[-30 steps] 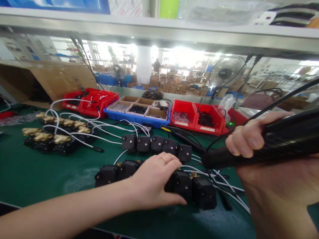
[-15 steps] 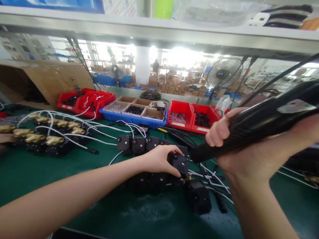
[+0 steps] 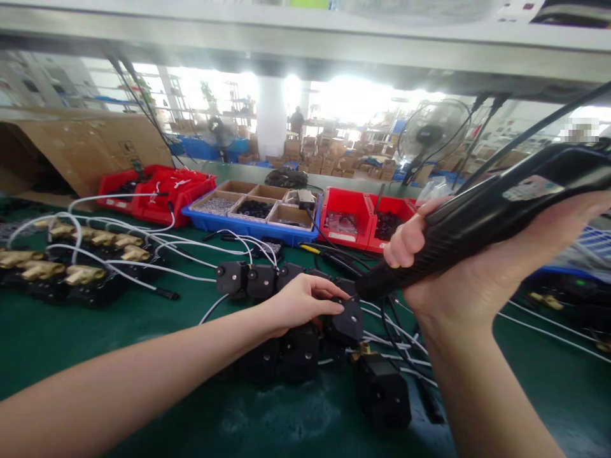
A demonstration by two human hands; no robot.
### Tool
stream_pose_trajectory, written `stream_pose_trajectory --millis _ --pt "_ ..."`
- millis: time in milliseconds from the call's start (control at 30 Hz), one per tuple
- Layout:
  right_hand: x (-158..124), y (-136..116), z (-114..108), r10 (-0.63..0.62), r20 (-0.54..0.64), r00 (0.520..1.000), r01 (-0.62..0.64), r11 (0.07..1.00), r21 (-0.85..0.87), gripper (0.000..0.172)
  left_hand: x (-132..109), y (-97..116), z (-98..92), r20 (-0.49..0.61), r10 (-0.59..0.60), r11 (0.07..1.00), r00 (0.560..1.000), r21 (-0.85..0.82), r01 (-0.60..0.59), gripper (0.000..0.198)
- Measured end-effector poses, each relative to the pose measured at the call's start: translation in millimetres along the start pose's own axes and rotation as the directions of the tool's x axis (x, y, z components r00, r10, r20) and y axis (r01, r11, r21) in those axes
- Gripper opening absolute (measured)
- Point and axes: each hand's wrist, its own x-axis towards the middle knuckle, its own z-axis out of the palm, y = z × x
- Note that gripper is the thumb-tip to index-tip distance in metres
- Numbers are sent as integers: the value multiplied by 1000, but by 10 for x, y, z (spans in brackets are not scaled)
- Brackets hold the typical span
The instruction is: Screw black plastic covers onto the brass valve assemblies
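Note:
My right hand [image 3: 449, 286] is wrapped around a black electric screwdriver [image 3: 477, 219], which slants down to the left. Its tip meets the upper edge of a black valve housing [image 3: 347, 323]. My left hand [image 3: 305, 300] is closed, with thumb and fingers pinched at the top of that housing, right beside the tip. Whether a screw sits between the fingertips is too small to make out. Similar black housings [image 3: 300, 353] stand close together under and behind my left hand. Another black housing with a brass fitting [image 3: 384, 391] lies nearer, to the right.
Brass-fitted units [image 3: 86, 275] with white cables lie on the left of the green bench [image 3: 157, 324]. Behind stand red bins [image 3: 346, 219], a blue tray [image 3: 238, 226] of small parts and a cardboard box [image 3: 95, 140]. A shelf [image 3: 296, 48] crosses overhead.
My left fingers have shifted from gripping the housing's sides to pinching at its top by the screwdriver tip. The housing has tilted, its screwed face turning more upward. The screwdriver has moved slightly left.

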Motion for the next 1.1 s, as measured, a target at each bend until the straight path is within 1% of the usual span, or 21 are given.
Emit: stream_pose_trajectory --millis 133,267,467,567,667,833,933,1000,1100 --pt "-2 28 22 1 14 1000 0 1000 -12 69 13 -12 1 -20 -51 997 998 -63 50 32" --pt "-1 89 34 4 -10 1000 -4 1000 6 71 25 -22 8 -23 -57 994 998 -92 54 29" --pt "6 124 29 2 12 1000 -2 1000 21 72 19 -4 24 -24 -56 994 998 -99 53 29" --pt "16 136 34 -3 39 999 1 999 38 71 17 4 35 -25 -58 994 998 -97 56 30" --pt "26 166 47 38 76 996 -41 998 43 69 17 4 51 -24 -59 992 998 -110 56 30" --pt "15 203 65 11 48 999 -12 1000 6 75 24 -19 55 -33 -45 993 998 -111 41 31" --pt "2 196 67 43 34 998 -44 999 7 75 28 -39 45 -30 -42 994 999 -99 39 33" --pt "-8 169 57 62 -1 998 -62 998 11 74 25 -43 35 -29 -39 995 999 -88 37 33" --pt "-30 75 4 41 -8 999 -40 999 29 70 -6 -4 10 6 -13 1000 1000 -20 13 33"
